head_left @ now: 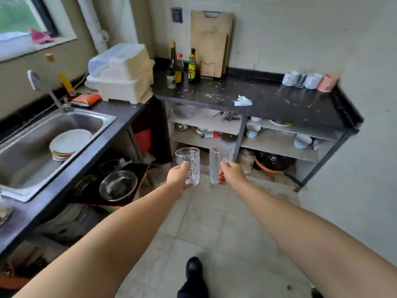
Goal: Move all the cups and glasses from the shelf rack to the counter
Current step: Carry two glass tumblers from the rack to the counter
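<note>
My left hand (pixel 178 176) grips a clear ribbed glass mug (pixel 190 162), held upright in front of me above the floor. My right hand (pixel 231 172) grips a second clear glass (pixel 217 163) just to its right, also upright. Both glasses hang in the air below the level of the black counter (pixel 279 104). At the counter's far right corner stand two white cups (pixel 290 78), a small clear glass (pixel 301 80) between them and a pink cup (pixel 327 82). The shelf rack (pixel 279 143) under the counter holds bowls and dishes.
A crumpled tissue (pixel 242 101) lies mid-counter. Bottles (pixel 181 65) and cutting boards (pixel 211 44) stand at its back left. A white dish-rack box (pixel 121 74) sits in the corner. The sink (pixel 43 145) at left holds plates. Steel bowls (pixel 118 186) sit low beside the tiled floor.
</note>
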`<action>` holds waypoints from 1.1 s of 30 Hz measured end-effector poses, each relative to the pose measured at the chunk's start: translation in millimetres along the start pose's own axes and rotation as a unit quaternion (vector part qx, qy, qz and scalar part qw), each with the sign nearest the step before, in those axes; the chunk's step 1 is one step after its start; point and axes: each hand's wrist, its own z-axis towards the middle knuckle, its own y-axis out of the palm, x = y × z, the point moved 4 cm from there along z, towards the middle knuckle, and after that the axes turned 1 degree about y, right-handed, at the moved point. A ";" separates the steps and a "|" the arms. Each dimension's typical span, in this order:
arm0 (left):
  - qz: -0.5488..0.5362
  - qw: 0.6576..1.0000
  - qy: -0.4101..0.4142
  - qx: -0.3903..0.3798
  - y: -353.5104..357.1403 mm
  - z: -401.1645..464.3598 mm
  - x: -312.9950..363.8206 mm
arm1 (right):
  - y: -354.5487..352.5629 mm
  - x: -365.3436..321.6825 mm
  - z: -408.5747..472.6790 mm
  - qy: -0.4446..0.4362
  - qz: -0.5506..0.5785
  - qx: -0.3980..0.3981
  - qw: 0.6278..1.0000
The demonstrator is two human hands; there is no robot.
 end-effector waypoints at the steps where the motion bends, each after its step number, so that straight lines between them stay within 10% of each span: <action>1: 0.003 1.000 -0.003 -0.011 14.0 7.0 2.6 | -11.0 0.9 10.6 0.012 0.015 0.012 1.000; 33: 0.189 0.952 -0.010 -0.239 468.9 194.0 133.3 | -326.4 -67.1 334.6 0.099 0.122 0.234 0.960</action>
